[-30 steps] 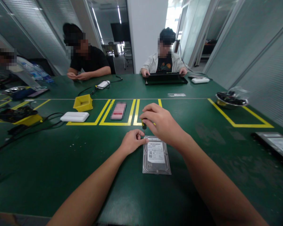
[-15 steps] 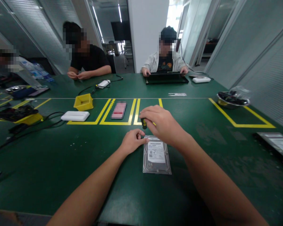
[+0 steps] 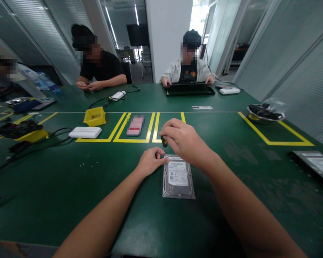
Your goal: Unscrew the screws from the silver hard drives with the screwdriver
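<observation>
I am gripping a screwdriver [image 3: 164, 140] in my right hand [image 3: 187, 142], fingers curled around its handle, above the far left corner of the hard drive [image 3: 178, 177]. My left hand [image 3: 150, 161] is pinching at that same corner. The drive is lying flat, label up, on the green table [image 3: 56, 186], just before the yellow tape lines [image 3: 118, 127].

Both my bare forearms reach forward from the near edge, converging ahead of me. My left hand [image 3: 150, 162] lies low, fingers curled with thumb and forefinger pinched together. My right hand [image 3: 185, 140] hovers just above and beyond it, knuckles up, fingers bent downward in a closed grip.
</observation>
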Demonstrator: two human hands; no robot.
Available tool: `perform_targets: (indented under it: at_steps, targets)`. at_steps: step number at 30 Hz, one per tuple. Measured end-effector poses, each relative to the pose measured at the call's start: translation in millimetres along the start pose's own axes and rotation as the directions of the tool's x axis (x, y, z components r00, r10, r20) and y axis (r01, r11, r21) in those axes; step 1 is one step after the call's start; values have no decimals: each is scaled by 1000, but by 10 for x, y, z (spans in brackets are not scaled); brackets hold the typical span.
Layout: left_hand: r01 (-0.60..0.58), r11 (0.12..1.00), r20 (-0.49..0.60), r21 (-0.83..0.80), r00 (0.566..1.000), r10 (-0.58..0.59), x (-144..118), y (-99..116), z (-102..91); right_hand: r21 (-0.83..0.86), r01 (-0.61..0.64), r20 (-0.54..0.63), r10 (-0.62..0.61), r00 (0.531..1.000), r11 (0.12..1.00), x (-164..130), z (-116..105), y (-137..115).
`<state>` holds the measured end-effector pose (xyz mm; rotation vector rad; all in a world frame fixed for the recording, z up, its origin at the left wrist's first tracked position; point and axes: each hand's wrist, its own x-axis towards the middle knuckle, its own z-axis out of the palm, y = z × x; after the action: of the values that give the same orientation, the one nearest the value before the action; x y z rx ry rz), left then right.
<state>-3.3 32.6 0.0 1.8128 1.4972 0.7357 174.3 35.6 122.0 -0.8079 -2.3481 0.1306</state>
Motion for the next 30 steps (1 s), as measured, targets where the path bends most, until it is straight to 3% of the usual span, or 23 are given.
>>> perform_targets:
  at_steps: [15,30]
  targets:
    - [-33,999,-31,26,999,33,-13,-38,12,-54,81,-19,-82,996,995,0,43,-44]
    - [-24,1000,-15,-12,1000,23,-18,-44,15,-51,8,17,-7,1000,999,0,-10,-59]
